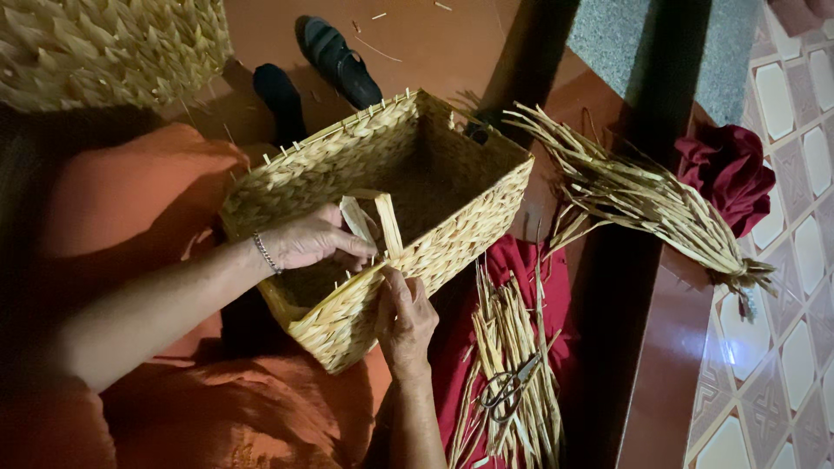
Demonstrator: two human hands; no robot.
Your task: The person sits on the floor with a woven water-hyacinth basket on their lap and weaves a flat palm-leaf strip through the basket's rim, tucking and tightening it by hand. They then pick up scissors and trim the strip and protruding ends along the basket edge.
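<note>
The rectangular woven straw basket (382, 217) rests tilted on the person's lap. The left hand (308, 241) pinches a flat pale straw strip (388, 224) standing up at the near rim, fingers closed on it; the right hand (404, 317) grips the basket's near corner from outside. The rim weaving looks to be in hand, and tucking this strip calls for a steady basket. Loose dried straw stalks (512, 347) with dark metal scissors (511, 389) lie on red cloth (521, 260) just beside.

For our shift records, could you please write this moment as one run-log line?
left hand: pinching straw strip at basket rim | right hand: gripping basket wall | scissors: on loose straw
</note>
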